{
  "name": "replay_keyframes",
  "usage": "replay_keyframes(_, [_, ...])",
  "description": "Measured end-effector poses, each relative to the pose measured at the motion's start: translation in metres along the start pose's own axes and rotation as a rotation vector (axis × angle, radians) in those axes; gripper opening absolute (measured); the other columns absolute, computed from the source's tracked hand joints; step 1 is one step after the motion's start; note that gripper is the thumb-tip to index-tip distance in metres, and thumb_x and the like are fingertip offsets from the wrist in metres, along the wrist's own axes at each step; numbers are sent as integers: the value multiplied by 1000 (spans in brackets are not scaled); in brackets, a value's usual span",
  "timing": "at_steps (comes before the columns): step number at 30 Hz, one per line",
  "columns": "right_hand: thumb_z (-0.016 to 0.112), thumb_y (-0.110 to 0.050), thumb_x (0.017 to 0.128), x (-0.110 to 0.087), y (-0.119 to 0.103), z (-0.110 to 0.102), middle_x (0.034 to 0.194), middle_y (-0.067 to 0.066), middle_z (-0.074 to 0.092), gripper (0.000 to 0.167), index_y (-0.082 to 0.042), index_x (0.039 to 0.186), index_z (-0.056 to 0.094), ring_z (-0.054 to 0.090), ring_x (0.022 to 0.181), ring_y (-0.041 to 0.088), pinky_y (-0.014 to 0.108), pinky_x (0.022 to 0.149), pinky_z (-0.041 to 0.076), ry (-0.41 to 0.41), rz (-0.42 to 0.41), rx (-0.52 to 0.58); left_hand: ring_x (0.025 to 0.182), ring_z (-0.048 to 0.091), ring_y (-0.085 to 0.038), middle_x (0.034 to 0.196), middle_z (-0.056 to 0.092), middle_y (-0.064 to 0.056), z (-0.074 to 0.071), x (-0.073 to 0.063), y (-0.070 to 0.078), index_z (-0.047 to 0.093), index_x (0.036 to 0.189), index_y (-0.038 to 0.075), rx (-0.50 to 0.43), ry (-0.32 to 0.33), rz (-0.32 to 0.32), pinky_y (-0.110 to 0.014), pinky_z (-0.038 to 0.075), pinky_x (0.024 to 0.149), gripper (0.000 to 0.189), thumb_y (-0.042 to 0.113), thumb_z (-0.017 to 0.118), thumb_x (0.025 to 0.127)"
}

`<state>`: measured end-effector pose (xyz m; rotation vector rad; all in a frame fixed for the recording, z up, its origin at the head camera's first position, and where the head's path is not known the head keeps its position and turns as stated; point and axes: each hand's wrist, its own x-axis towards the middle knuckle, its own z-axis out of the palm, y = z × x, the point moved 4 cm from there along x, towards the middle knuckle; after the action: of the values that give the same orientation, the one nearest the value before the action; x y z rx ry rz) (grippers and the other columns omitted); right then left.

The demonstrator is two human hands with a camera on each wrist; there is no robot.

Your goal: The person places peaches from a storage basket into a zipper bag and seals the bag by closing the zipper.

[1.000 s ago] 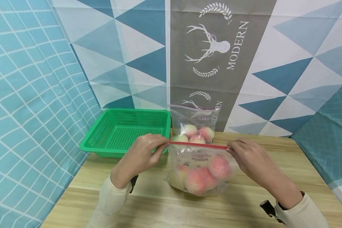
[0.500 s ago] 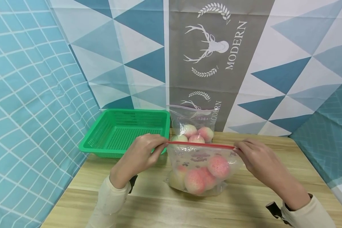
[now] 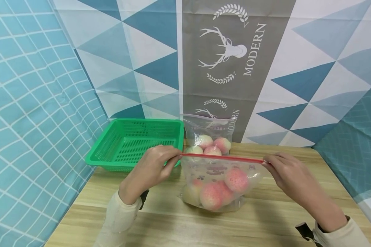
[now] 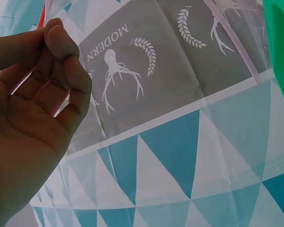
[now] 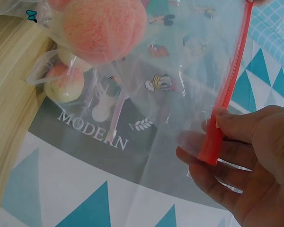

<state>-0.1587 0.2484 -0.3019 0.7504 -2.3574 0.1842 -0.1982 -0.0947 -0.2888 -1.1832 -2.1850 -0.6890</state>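
Observation:
A clear zip bag (image 3: 190, 168) with a red zip strip (image 3: 222, 157) along its top stands on the table, with several pink-and-cream peaches (image 3: 236, 180) inside. My left hand (image 3: 154, 164) pinches the strip's left end between thumb and fingers. At the right end, my right hand (image 3: 292, 176) pinches the same strip. In the right wrist view, that hand (image 5: 260, 156) has its thumb on the red strip (image 5: 233, 71) and its fingers behind the film. The left wrist view shows the left hand's (image 4: 38, 99) thumb and fingertips together at the bag's edge.
Behind the held bag stands a second clear bag (image 3: 208, 125) holding several peaches (image 3: 222, 145). A green perforated basket (image 3: 92, 156) sits at the back left of the wooden table (image 3: 185, 230). Patterned sheets (image 3: 154, 68) hang close behind and to the sides.
My right hand has slid to the right along the red strip, and more of the strip shows between the hands. The left hand stays at its end.

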Motion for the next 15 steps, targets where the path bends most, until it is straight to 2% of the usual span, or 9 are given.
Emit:
replay_keyframes(2, [57,-29,102,-3,2,-1,92,14,72,32,0,100,71,68,85,34,53,70,56,-4,6,-2,65,56,-7,79,67,6,0,0,0,75,91,8,0,-2,0,-25,49,62,5,4,71,90])
replay_keyframes(4, [71,-12,92,-6,5,-2,93,14,72,16,0,102,71,68,86,34,53,70,56,-11,13,-5,65,55,-7,78,67,6,0,0,1,75,90,8,0,-5,-1,-25,48,62,5,5,71,90])
replay_keyframes(5, [75,-4,85,-7,6,-2,93,14,72,19,0,102,71,67,85,33,52,69,56,-13,19,-7,65,55,-7,78,67,6,0,0,1,75,90,8,-1,-5,-1,-25,48,62,5,5,71,90])
replay_keyframes(7, [76,-2,82,-10,8,-3,92,13,72,21,0,102,71,67,84,32,52,68,56,-14,31,-10,65,55,-7,78,67,6,0,0,1,75,90,8,-1,-4,-1,-25,48,62,5,4,71,90])
replay_keyframes(9, [70,-16,94,-13,10,-4,91,12,72,17,-1,102,71,67,83,32,52,67,56,-10,38,-8,65,55,-7,78,67,6,0,0,1,75,90,8,-2,-3,2,-25,48,62,5,5,71,90])
replay_keyframes(10, [64,-24,98,-14,11,-5,91,12,72,25,-1,101,71,67,83,32,52,67,56,-5,40,-6,65,55,-7,78,67,6,0,0,1,75,90,8,-3,-3,3,-25,48,62,5,4,71,90])
replay_keyframes(12, [45,-41,105,-16,12,-5,91,12,72,48,-1,101,71,67,83,33,52,67,56,4,40,-3,65,55,-7,78,67,6,1,0,1,75,91,8,-4,-3,5,-25,48,62,6,5,71,90])
replay_keyframes(14, [25,-52,105,-17,13,-6,91,12,72,68,-1,100,71,67,83,33,53,67,56,10,38,-1,65,56,-7,79,68,5,1,0,1,75,92,8,-7,-6,5,-25,48,62,6,5,70,91])
replay_keyframes(15, [23,-53,105,-18,14,-6,91,12,72,70,-1,100,71,67,83,33,53,67,56,11,39,-3,65,56,-7,80,69,5,2,0,1,76,92,8,-8,-8,5,-25,48,62,6,5,70,91])
